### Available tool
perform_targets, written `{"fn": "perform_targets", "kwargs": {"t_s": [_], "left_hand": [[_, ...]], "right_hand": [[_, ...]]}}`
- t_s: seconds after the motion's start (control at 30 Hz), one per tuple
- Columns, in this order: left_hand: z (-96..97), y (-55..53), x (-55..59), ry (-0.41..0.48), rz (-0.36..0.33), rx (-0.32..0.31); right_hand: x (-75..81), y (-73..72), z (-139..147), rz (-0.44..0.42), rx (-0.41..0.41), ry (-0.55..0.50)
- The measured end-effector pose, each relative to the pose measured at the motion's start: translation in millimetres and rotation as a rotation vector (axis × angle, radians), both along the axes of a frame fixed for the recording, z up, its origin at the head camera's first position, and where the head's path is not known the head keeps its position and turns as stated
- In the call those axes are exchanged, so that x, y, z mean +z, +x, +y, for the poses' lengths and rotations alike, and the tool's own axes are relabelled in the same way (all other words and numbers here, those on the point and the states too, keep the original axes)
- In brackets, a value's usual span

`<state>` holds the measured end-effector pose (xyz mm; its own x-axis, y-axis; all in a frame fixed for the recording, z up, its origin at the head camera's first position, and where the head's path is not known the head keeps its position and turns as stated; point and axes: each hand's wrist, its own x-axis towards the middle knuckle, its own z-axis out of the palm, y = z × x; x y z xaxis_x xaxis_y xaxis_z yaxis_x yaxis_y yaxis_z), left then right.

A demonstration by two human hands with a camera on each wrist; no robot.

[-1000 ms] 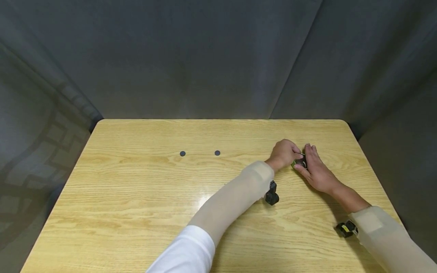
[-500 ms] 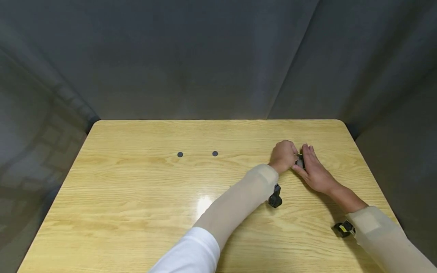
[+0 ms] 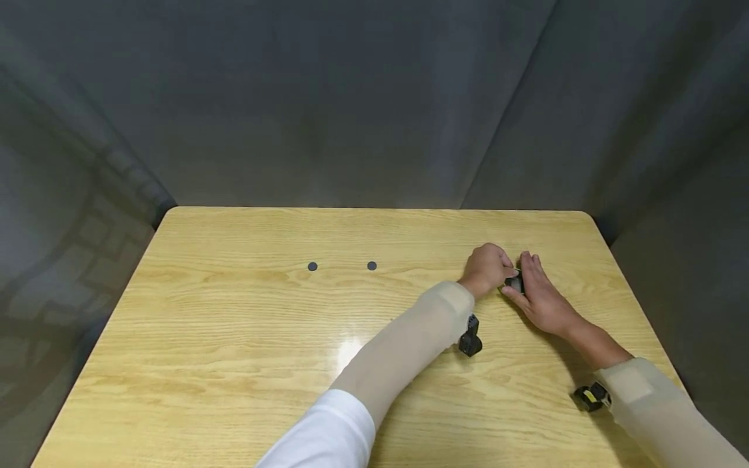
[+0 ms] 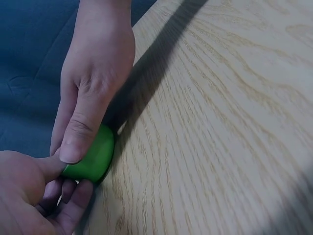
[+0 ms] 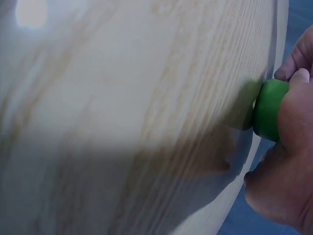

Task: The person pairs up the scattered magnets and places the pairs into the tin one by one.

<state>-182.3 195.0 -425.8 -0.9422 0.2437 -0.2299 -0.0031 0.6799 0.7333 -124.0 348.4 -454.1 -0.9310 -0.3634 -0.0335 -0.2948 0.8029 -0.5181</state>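
A small, round, green-sided thing (image 4: 95, 159) with a dark top stands between my hands on the right part of the wooden table. In the head view its dark top (image 3: 515, 284) shows between the fingers; its exact kind is unclear. My left hand (image 3: 486, 266) pinches it from the left, thumb at its top edge, fingers curled at its side. My right hand (image 3: 548, 302) lies along its right side with straight fingers, its thumb at the near side. In the right wrist view, the right hand (image 5: 286, 181) covers much of the green side.
Two dark round discs (image 3: 342, 266) lie left of centre on the table (image 3: 234, 364). Black cameras (image 3: 470, 337) hang under both wrists. Grey curtains (image 3: 328, 104) stand behind the table and at its sides.
The left hand curls and turns slightly at the round thing; its thumb slips from view half a second ago and shows on the edge again now. The right hand stays almost still.
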Motion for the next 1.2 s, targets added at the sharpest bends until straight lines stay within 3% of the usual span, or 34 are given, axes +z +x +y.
{"fn": "perform_targets", "kwargs": {"t_s": [0.37, 0.67, 0.93, 1.2], "left_hand": [[2.3, 2.6, -0.8, -0.024, 0.012, -0.076], [-2.9, 4.6, 2.0, -0.022, -0.028, -0.081], [-12.6, -0.5, 6.3, -0.064, 0.059, -0.116], [-25.9, -6.3, 6.5, -0.140, 0.153, -0.257]], "right_hand": [[0.0, 3.7, 8, -0.028, -0.010, -0.013], [-0.5, 2.5, 6, -0.018, -0.012, 0.020], [1.6, -0.2, 6, 0.067, 0.003, 0.028], [8.3, -0.9, 3, 0.067, -0.036, 0.099]]}}
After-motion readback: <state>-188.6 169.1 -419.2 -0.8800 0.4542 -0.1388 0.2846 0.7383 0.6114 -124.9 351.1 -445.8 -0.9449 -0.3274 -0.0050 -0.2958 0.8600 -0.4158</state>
